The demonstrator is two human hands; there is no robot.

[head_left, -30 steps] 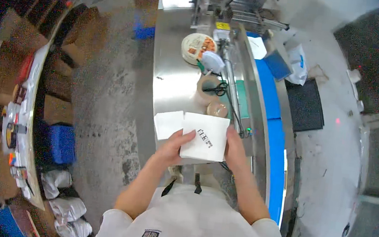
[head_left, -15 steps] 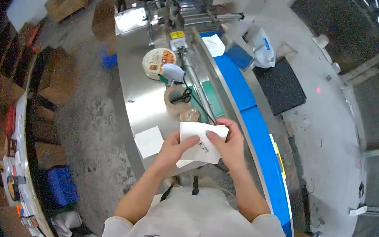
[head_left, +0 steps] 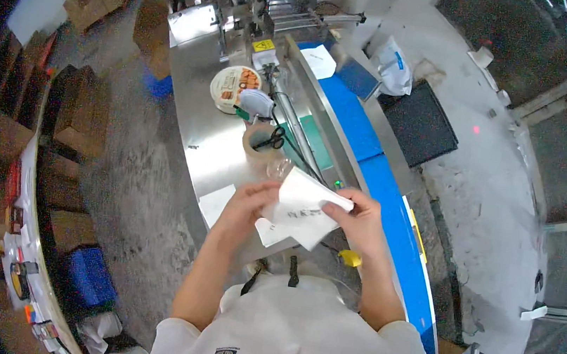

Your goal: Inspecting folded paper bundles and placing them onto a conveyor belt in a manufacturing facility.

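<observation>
My right hand pinches the right edge of a flat white sheet with dark print, thumb on top. The sheet is tilted over the near end of the steel table; whether it is a single layer or a pouch I cannot tell. My left hand is at its left edge, fingers stretched toward it and somewhat blurred, with no clear grip on it. Below it another white piece shows in part. A further white sheet lies on the table beside my left hand.
Beyond my hands are a tape roll with black scissors in it, a round printed tub lid and a metal rod. A blue conveyor belt runs along the right, carrying a white sheet at its far end.
My left hand has drawn back to the left from the sheet's face. The sheet has turned and tilted in my right hand, which moved slightly right. A yellow object now shows beneath my right wrist.
</observation>
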